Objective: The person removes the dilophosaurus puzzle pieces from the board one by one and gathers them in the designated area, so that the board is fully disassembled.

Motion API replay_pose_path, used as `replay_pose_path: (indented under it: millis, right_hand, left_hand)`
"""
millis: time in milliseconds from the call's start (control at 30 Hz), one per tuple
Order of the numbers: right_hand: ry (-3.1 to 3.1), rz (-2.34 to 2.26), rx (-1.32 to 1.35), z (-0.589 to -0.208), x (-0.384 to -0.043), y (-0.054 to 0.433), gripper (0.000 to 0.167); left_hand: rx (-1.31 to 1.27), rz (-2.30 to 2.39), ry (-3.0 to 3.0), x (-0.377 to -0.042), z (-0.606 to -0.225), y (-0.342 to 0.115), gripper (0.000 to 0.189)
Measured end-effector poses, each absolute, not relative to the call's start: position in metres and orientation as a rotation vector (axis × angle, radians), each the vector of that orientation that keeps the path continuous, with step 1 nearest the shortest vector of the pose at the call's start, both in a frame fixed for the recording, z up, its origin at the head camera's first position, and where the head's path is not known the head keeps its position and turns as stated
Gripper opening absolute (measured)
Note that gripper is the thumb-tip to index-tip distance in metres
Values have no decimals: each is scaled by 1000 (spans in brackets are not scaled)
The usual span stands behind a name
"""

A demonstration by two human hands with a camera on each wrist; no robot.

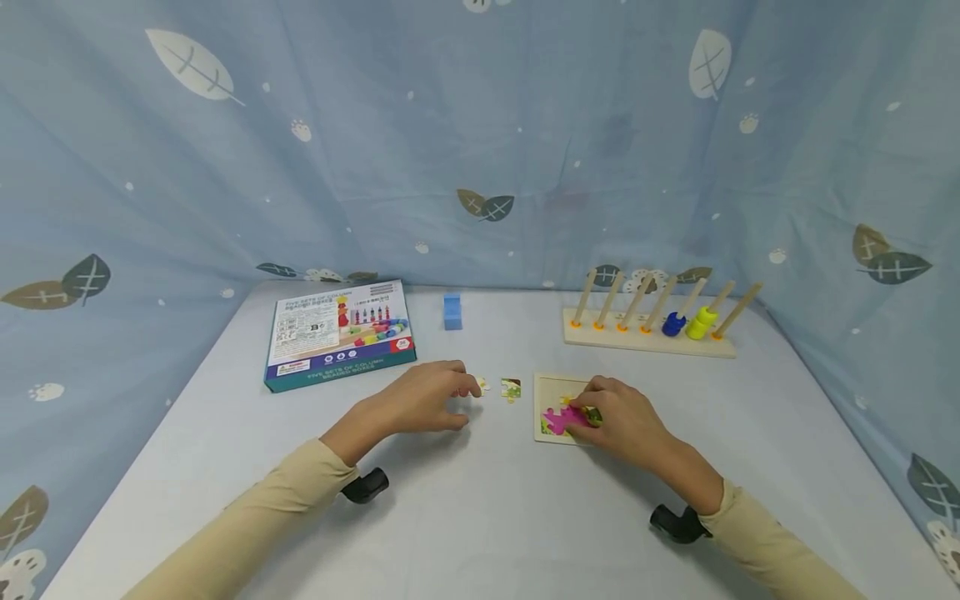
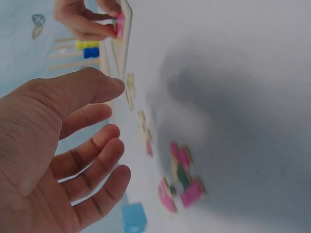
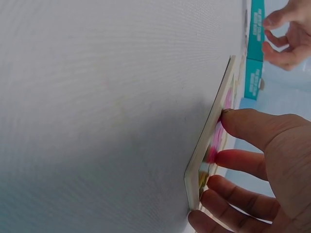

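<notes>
The right hand (image 1: 618, 421) is over a square wooden puzzle tray (image 1: 538, 408), its thumb and curled fingers at a pink puzzle piece (image 1: 558, 420) in the tray. In the right wrist view, the thumb (image 3: 243, 124) and index finger (image 3: 240, 162) are at two sides of that pink area. Part of the tray is hidden beneath this hand. The left hand (image 1: 420, 404) hovers left of the tray with relaxed, parted fingers and holds nothing. Loose puzzle pieces (image 2: 182, 177) lie on the table near it, partly hidden in the head view. Another loose piece (image 1: 511, 388) lies between the hands.
A bead-toy box (image 1: 341, 333) lies at the back left, with a small blue block (image 1: 452, 312) to its right. At the back right stands a wooden peg rack (image 1: 645, 337) carrying blue beads (image 1: 673, 324) and yellow beads (image 1: 701, 323). A patterned curtain (image 1: 480, 150) hangs behind the table.
</notes>
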State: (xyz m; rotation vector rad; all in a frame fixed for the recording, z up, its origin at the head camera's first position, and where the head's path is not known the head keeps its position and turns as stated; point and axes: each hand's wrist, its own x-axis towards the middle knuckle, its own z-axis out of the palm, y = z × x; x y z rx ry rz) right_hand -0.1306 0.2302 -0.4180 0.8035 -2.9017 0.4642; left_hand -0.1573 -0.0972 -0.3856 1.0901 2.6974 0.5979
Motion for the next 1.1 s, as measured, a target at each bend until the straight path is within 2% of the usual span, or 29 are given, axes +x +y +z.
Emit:
replay_pose_path:
  millis: [433, 833, 1100]
  right_hand:
    - [-2874, 469, 829, -417, -130, 232, 32]
    - [-2865, 482, 782, -419, -125, 232, 22]
    - [-2837, 428, 783, -421, -118, 231, 22]
  left_hand:
    - [1205, 557, 2659, -161, -381, -64, 35]
    - [1288, 467, 2643, -170, -380, -36, 36]
    - [1313, 391, 2630, -177, -374, -21, 36]
